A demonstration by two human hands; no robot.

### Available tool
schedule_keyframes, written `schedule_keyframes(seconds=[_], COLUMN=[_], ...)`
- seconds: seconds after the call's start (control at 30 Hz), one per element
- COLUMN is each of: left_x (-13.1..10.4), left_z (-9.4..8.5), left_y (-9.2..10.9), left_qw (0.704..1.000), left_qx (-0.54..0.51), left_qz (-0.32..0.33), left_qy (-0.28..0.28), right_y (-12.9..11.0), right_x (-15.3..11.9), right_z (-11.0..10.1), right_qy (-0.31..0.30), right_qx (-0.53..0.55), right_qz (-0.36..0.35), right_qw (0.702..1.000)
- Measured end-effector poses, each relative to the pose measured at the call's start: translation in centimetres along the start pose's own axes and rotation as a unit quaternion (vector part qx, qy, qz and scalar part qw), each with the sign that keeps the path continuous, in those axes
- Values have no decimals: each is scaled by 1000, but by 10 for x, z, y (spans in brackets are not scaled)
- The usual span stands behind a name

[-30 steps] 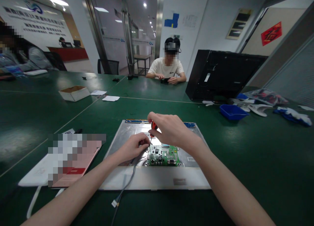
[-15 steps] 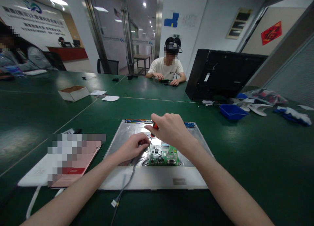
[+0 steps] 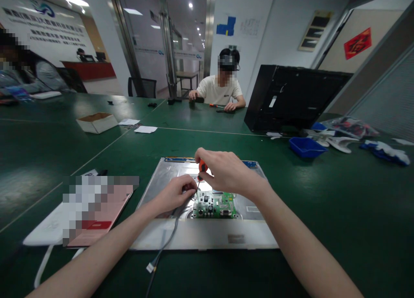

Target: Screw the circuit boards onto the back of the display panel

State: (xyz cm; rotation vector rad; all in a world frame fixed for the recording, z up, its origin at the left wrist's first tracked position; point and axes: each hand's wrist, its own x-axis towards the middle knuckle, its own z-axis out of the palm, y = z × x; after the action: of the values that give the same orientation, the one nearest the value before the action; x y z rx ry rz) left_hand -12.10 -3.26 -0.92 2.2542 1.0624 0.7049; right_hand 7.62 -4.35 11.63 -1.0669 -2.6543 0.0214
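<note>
A metal-backed display panel (image 3: 155, 234) lies flat in front of me, with a green circuit board (image 3: 215, 205) on its middle. My right hand (image 3: 223, 170) grips the red and black handle of a screwdriver (image 3: 202, 165). Its thin shaft slants down to the board's upper left corner. At that corner my left hand (image 3: 179, 192) is closed in a pinch beside the screwdriver tip; what its fingers hold, if anything, is too small to make out. A grey cable (image 3: 174, 231) runs from under the left hand over the panel's front edge, ending in a white plug (image 3: 150, 268).
Left of the panel lie a pink booklet (image 3: 106, 216) and a white object with a cable. Farther back stand an open cardboard box (image 3: 97, 123), a large black monitor (image 3: 294, 97) and a blue tray (image 3: 307, 147). Gloves (image 3: 386, 152) lie at right. Another person (image 3: 221, 89) sits across the table.
My right hand has turned on the screwdriver handle, its thumb and wrist shifting. My left hand stays put. Across the table, the other person's one hand has moved leftward with a dark object.
</note>
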Motion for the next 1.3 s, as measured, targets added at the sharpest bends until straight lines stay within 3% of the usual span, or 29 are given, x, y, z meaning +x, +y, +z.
schedule_keyframes(seconds=[0.37, 0.77, 1.03, 1.3], left_x=[0, -1, 0, 0], left_z=[1, 0, -1, 1], left_y=[-1, -1, 2, -1], left_qw=[1000, 1000, 1000, 1000], left_qx=[-8, -2, -2, -7], left_qz=[-10, -7, -11, -1], left_qy=[2, 3, 1, 4], right_y=[0, 1, 2, -3], right_x=[4, -1, 5, 0], right_z=[8, 1, 7, 2], right_qy=[33, 4, 25, 11], right_qx=[-64, -23, -94, 11], right_qz=[54, 26, 66, 7], right_qw=[996, 999, 993, 1000])
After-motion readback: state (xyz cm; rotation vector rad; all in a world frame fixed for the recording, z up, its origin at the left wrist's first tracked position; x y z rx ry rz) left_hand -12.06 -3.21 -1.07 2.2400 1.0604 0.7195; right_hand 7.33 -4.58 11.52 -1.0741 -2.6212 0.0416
